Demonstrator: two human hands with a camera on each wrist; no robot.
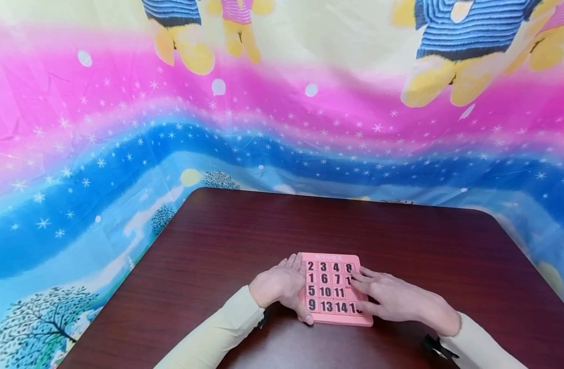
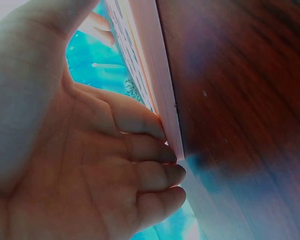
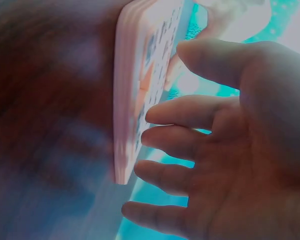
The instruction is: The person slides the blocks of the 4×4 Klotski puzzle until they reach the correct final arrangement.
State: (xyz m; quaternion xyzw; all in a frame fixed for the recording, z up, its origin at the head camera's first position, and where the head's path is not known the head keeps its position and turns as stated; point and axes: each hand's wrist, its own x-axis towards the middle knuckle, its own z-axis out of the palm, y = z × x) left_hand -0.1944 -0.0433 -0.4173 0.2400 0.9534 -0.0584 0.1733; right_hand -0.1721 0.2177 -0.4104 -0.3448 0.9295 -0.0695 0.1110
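A pink number slide puzzle (image 1: 339, 319) lies flat on the table, its tiles printed with black numerals. To the right of the 11 tile (image 1: 339, 292) a plain pink slot shows. My left hand (image 1: 282, 282) steadies the puzzle's left edge, fingers extended along it and thumb by the lower left corner. In the left wrist view, fingertips (image 2: 174, 174) meet the frame's side. From the right, my right hand (image 1: 392, 297) reaches over the puzzle with fingers spread, partly covering the right column of tiles. The right wrist view shows those fingers (image 3: 165, 175) nearly straight, just over the tile face.
The dark brown wooden table (image 1: 263, 225) has rounded far corners. Behind it hangs a colourful curtain (image 1: 282, 123) with snowflakes, trees and bears in striped sweaters. Long pale sleeves (image 1: 217, 328) cover both forearms, and a black strap piece (image 1: 438, 348) shows under the right wrist.
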